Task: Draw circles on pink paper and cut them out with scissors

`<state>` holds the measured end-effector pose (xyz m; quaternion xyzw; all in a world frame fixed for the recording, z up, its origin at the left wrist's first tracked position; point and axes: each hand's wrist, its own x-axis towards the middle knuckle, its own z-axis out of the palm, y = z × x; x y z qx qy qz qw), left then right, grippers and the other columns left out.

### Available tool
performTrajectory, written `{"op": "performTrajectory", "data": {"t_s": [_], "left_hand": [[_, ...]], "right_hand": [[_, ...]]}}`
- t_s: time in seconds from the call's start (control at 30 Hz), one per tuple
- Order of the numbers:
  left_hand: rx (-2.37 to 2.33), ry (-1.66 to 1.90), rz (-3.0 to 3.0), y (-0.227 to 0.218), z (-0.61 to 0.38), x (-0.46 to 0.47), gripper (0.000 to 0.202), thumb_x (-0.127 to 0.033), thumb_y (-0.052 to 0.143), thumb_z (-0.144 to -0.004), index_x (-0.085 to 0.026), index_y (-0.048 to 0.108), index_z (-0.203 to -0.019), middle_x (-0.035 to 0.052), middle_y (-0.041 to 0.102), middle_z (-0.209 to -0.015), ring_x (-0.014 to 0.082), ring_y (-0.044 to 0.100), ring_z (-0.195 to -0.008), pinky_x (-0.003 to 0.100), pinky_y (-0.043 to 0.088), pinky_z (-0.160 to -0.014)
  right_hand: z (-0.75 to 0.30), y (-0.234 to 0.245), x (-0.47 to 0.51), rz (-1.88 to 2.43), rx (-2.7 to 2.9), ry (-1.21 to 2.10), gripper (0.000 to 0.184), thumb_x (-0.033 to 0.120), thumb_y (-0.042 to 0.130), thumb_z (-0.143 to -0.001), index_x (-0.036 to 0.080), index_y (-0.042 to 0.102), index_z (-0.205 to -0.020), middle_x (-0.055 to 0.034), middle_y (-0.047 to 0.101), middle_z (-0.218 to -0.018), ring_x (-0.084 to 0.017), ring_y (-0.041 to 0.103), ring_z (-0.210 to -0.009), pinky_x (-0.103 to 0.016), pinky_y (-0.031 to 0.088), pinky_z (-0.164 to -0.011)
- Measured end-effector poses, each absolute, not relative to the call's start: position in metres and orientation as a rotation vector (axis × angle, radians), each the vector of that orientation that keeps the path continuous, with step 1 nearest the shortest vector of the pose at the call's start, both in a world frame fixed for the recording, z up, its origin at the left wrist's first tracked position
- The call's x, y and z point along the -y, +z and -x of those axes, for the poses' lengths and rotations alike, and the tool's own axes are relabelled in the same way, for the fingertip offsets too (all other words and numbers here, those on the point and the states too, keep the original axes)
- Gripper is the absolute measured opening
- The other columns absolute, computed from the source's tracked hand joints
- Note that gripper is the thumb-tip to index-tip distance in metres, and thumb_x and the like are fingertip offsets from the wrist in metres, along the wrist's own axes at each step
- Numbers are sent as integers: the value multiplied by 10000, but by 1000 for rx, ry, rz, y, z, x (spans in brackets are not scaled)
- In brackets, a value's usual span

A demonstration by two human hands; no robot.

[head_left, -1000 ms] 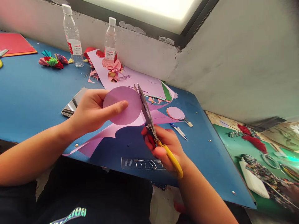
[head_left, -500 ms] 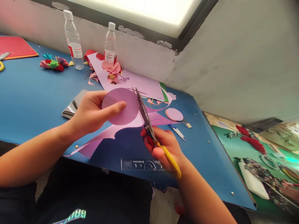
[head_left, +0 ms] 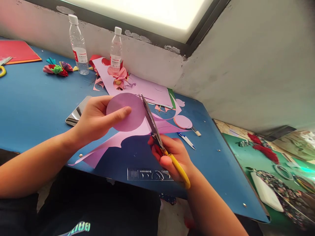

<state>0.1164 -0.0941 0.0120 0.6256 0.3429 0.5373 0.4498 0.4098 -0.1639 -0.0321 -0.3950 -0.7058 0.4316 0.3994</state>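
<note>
My left hand (head_left: 97,118) pinches a round lilac paper disc (head_left: 126,111), thumb on its face, above the blue table (head_left: 29,98). My right hand (head_left: 172,157) grips yellow-handled scissors (head_left: 157,136). Their blades point up and away, nearly closed, along the disc's right edge. Under both hands hangs the leftover lilac sheet (head_left: 105,146), trailing off the table's front edge.
A phone (head_left: 76,111) lies under my left wrist. Two water bottles (head_left: 78,44) (head_left: 115,50) stand by the wall, with paper scraps, a cut disc (head_left: 182,121), a pen (head_left: 187,140) and a clear ruler (head_left: 147,174). A colourful paper flower (head_left: 56,68) and red sheets (head_left: 17,51) lie far left.
The scissor blades have closed a little along the disc's right edge. Both hands have stayed almost in place; the view has tilted up slightly.
</note>
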Motion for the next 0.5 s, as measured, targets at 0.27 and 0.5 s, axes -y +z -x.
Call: {"op": "performTrajectory", "data": {"t_s": [0.27,0.5], "left_hand": [[-836,1318,-1540,15,-118,94,576,-706,1178,-823,-208,889,-834,28,794,-791,178,697,-704,289,616,-631],[-786,1283,-1618,19,-119,96,619,-734,1153,-874,-203,851,-774,19,767,-730,176,728,-675,266,638,-606]], "right_hand": [[-412,-34,164,960,1801,1090,908,1111,803,-1029,216,807,-1180,72,576,-652,-122,398,-508,-306,298,-483],[-414,-36,163,971,1829,1115,908,1097,801,-1042,213,820,-1248,34,651,-755,-144,500,-558,-299,386,-496]]}}
